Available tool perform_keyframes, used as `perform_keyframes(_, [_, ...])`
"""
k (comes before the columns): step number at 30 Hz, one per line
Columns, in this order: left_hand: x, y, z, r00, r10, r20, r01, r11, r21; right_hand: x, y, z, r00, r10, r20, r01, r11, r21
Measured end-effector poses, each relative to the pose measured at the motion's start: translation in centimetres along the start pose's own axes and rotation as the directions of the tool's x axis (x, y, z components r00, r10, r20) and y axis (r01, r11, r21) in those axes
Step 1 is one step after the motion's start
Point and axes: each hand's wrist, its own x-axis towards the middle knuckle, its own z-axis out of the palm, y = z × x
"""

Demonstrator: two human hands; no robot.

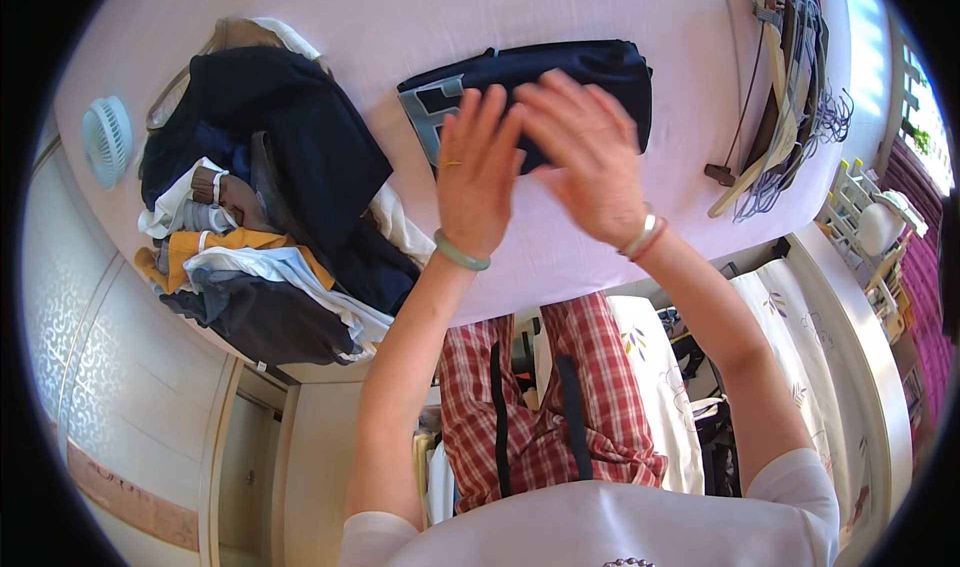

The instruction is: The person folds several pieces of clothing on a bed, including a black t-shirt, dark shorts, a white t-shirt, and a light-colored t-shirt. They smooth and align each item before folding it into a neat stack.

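Observation:
A dark navy garment [620,77], folded into a flat rectangle with a grey patterned panel at its left end, lies on the pink bed sheet [420,12]. My left hand [478,172] is open over its front left part, fingers stretched out and pointing away from me. Beside it my right hand [588,157], slightly smeared, is also open, its fingers slanting to the left over the garment's middle. The hands come close together at the fingertips and hold nothing. Whether they touch the cloth or hover above it, I cannot tell. The hands hide part of the garment's front edge.
To the left, a loose heap of clothes [290,102] in navy, white, mustard and grey hangs partly over the bed's near edge. A small pale blue fan [107,142] stands beyond it. Several clothes hangers [785,97] are bunched at the right. A cream patterned cloth [790,317] is below right.

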Motion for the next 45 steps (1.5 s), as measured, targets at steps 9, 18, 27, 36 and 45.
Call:
perform_keyframes(9, [1.9,-4.9,2.1,0.991,-0.134,-0.009,0.127,0.914,0.385,1.3,8.5,3.2,0.997,0.069,-0.019,-0.072,0.959,-0.274])
perform_keyframes(18, [3.3,-5.6,-1.6,0.946,-0.222,-0.236,0.218,0.975,-0.043,1.4,10.8,-2.8,0.964,0.225,-0.141,-0.244,0.960,-0.140])
perform_keyframes(27, [3.6,-6.3,-2.0,0.817,-0.574,-0.058,0.524,0.781,-0.339,1.1,10.9,-2.9,0.867,0.459,-0.194,-0.423,0.883,0.201])
perform_keyframes(36, [2.9,-0.3,1.2,0.996,-0.059,0.071,0.050,0.991,0.123,1.7,3.2,0.8,0.997,-0.032,0.074,0.046,0.980,-0.196])
perform_keyframes(45, [2.1,-5.1,2.5,0.985,-0.169,0.020,0.142,0.881,0.450,1.6,9.9,2.1,0.995,0.093,0.029,-0.077,0.929,-0.363])
